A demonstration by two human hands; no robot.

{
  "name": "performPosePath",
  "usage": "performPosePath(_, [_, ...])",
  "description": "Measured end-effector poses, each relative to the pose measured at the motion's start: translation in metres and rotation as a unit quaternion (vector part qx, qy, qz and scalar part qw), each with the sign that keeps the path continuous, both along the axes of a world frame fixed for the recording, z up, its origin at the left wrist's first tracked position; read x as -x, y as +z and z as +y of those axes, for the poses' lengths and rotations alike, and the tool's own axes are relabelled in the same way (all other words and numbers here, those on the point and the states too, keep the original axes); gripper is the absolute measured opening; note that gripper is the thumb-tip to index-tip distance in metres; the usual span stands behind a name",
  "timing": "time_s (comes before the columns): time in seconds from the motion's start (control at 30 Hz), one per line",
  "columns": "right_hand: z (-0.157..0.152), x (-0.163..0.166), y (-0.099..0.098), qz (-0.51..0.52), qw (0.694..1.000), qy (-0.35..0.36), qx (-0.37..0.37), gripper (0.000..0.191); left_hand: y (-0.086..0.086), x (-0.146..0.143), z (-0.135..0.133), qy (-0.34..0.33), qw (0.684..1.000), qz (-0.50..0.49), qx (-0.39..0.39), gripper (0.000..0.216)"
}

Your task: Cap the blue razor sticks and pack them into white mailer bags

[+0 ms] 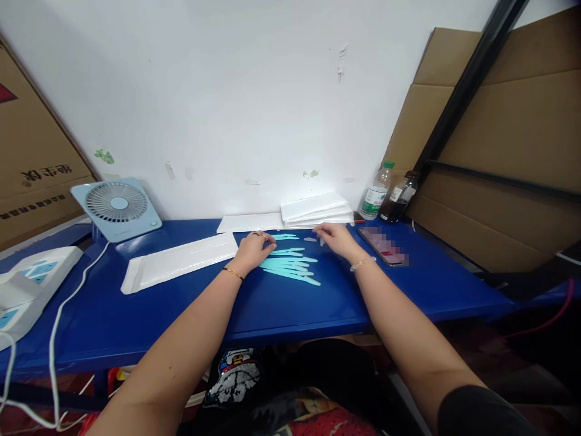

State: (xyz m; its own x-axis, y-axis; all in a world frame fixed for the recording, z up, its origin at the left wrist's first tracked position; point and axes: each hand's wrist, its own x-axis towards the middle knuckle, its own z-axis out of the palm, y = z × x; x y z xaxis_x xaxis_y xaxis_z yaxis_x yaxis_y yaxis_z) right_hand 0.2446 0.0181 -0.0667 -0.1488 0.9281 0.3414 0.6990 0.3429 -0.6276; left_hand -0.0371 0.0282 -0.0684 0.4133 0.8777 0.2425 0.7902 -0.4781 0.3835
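Turquoise sticks between left hand and right hand, grips unclear; bottle of dark liquid

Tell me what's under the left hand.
Turquoise strips emerge beside the fingers of the left hand on the blue table; whatever lies directly beneath the palm is covered.

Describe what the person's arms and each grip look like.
The left grip is ungloved, with what looks like a ring; a thin dark-and-gold bracelet circles its wrist. The right grip is ungloved too, with a pale, beaded-looking bracelet at the wrist. A dark sleeve covers the right arm's upper part; no left sleeve shows.
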Motion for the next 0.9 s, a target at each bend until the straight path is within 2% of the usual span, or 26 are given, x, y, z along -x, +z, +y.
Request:
performPosePath(0.07, [0.005, -0.012, -0.001, -0.057, 0.997, -0.049, -0.034, 0.027, -0.001, 0.001, 0.001, 0.012, 0.999, 0.040, -0.035, 0.035])
performPosePath(0.17, [0.009, -0.020, -0.006, -0.137, 0.990, -0.039, -0.018, 0.033, -0.001, -0.001, 0.001, 0.012, 0.996, 0.079, -0.033, 0.040])
performPosePath(0.23, [0.011, -0.021, -0.009, -0.168, 0.986, -0.022, 0.001, 0.027, -0.001, -0.002, 0.001, 0.015, 0.995, 0.093, -0.040, 0.041])
performPosePath(0.33, [0.012, -0.020, -0.010, -0.172, 0.984, -0.036, 0.040, 0.010, -0.001, -0.004, 0.000, 0.027, 0.994, 0.092, -0.055, 0.036])
performPosePath(0.43, [0.009, -0.020, -0.007, -0.153, 0.984, -0.036, 0.081, 0.003, -0.002, -0.003, 0.003, 0.041, 0.995, 0.082, -0.031, 0.028])
performPosePath(0.6, [0.004, -0.010, -0.005, -0.084, 0.991, 0.005, 0.102, 0.007, -0.003, -0.001, 0.007, 0.031, 0.998, 0.058, 0.026, 0.021])
performPosePath(0.77, [0.004, 0.001, -0.008, 0.016, 0.990, 0.056, 0.125, 0.021, 0.000, -0.003, 0.003, 0.023, 0.998, 0.052, 0.022, 0.022])
performPosePath(0.9, [0.001, 0.005, -0.005, 0.054, 0.985, 0.077, 0.148, 0.027, 0.003, -0.004, 0.000, 0.025, 0.998, 0.047, 0.020, 0.023])
